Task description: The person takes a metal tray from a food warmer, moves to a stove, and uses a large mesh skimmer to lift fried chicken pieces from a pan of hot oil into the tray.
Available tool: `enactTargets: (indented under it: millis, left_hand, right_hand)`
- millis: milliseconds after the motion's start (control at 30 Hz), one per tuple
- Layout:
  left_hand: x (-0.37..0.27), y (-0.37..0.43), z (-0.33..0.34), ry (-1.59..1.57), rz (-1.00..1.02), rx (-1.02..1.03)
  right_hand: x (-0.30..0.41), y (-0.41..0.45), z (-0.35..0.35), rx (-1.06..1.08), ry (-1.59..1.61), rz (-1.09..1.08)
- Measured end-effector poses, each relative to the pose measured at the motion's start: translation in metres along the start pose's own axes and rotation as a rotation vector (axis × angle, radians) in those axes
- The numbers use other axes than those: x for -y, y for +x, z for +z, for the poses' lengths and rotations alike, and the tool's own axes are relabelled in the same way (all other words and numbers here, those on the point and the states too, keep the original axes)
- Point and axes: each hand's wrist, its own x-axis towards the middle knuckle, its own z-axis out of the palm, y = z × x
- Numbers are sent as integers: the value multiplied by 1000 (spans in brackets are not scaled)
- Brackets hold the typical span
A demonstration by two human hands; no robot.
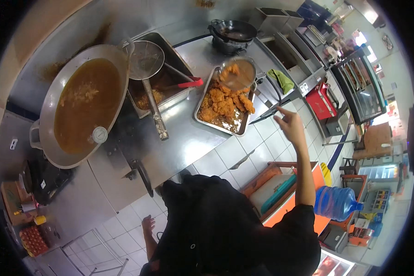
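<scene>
My right hand (290, 127) is raised over the floor beyond the counter's edge, thumb and index finger slightly apart, with nothing seen in it. Nearest to it is a metal tray (237, 129) of fried chicken pieces (222, 103) lying in oil and crumbs. A round strainer (245, 76) sits over the tray's far end, with a chicken piece (229, 71) in or behind its blurred bowl. My left hand (148, 224) hangs low at my side, fingers loosely apart and holding nothing.
A large wok of brown oil (89, 100) holds a dial thermometer (99, 134). Beside it, a long-handled strainer (147, 59) and red-handled tongs (189, 82) lie across a deep pan (179, 95). Further back are black woks (233, 32), a green cloth (281, 81) and fryer basins (289, 57).
</scene>
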Motion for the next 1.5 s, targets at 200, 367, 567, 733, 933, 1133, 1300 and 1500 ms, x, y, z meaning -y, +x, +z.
enactTargets:
  millis: [200, 367, 567, 733, 933, 1133, 1300, 1500]
  left_hand:
    - [-15, -1, -16, 17, 40, 36]
    - [-19, -9, -19, 12, 64, -1]
    - [-8, -11, -25, 16, 11, -41]
    - [15, -3, -49, -69, 70, -56]
    - [8, 0, -78, -120, 66, -32]
    - [32, 6, -126, -216, 278, -37]
    - [74, -8, -163, -327, 183, -189]
    - [235, 15, -198, -526, 22, -112]
  right_hand:
    - [-65, -8, 46, -64, -252, 15]
    - [-85, -24, 44, -87, -244, 117]
    - [-111, -44, 29, -49, 155, 281]
    - [-27, -54, -10, 15, 297, 186]
    - [127, -13, 2, 148, 411, -127]
    - [294, 66, 125, 35, 112, -835]
    - [388, 74, 216, -12, -448, -777]
    - [428, 55, 260, 134, -623, -738]
